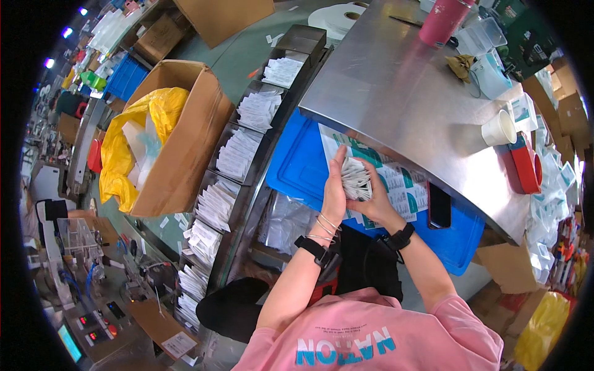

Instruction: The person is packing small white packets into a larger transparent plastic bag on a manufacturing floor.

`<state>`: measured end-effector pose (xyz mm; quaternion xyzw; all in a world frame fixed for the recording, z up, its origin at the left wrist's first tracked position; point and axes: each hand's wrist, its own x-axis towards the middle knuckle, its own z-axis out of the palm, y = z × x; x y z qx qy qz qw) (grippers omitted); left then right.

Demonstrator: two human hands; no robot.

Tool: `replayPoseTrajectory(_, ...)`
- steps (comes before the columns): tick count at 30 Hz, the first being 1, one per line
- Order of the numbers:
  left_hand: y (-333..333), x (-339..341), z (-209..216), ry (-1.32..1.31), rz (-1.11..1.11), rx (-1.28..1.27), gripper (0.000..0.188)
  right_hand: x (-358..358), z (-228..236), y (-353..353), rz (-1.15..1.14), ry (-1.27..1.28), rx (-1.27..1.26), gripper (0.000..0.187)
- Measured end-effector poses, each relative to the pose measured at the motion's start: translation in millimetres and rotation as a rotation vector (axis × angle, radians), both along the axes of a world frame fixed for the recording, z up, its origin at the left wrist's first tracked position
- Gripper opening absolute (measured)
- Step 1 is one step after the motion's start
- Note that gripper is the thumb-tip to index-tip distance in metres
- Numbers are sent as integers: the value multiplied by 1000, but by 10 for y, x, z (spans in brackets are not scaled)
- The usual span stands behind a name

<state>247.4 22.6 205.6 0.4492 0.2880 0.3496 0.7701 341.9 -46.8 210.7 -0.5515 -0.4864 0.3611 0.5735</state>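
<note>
White packets line the conveyor left of centre, plenty apparently remaining to gather; over the blue tray, mid-frame, left hand and right hand clasp one gathered bundle between them, not yet set down!

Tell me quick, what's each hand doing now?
Left hand: holding the bundle of white packets from its left side.
Right hand: holding the same bundle from its right side.
</note>
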Motion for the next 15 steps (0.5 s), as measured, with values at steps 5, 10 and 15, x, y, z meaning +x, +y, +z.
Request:
replayPoseTrajectory(5, -63, 1, -46, -19, -61, 81, 65, 13, -8, 23, -56, 110, -71, 69)
replayPoseTrajectory(10, -119, 33, -72, -33, 87, 104, 76, 26, -56, 30, -52, 87, -85, 62)
replayPoseTrajectory(15, -173, -165, 10, -161, 185, -17, 74, -12, 76, 117, -119, 214, -183, 56)
